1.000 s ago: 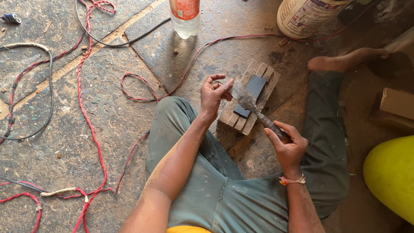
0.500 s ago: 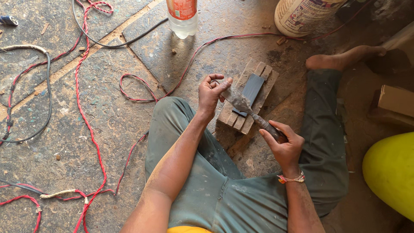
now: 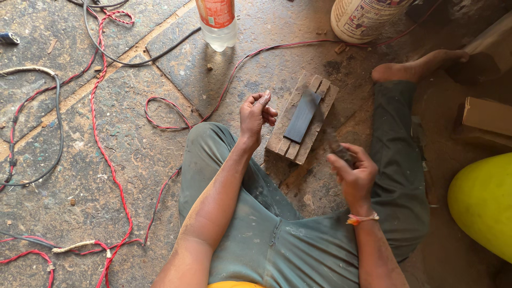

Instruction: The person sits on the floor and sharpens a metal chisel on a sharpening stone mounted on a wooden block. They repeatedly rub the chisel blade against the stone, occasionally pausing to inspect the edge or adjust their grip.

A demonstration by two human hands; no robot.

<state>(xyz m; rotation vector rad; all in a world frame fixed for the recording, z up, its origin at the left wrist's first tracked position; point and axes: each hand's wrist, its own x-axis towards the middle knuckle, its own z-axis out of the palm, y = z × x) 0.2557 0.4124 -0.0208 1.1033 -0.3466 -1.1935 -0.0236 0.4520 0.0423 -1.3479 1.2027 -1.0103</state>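
Two hands: left hand [image 3: 256, 114] (empty) half-curled beside sharpening stone [image 3: 302, 116]; right hand [image 3: 353, 172] clasps a blurred dark tool [image 3: 343, 155]

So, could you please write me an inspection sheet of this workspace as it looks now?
Surface: dusty, stained concrete floor.
Job's things: dark flat stone lying on a small wooden block.
Clutter: plastic bottle, white bucket, cardboard box, yellow rounded object.
Grips: left hand raised, fingers curled, empty; right hand closed around a blurred dark object.
Cables: red twisted wire and black cable looped over the floor.
Surroundings: person seated, bare foot beside the block.
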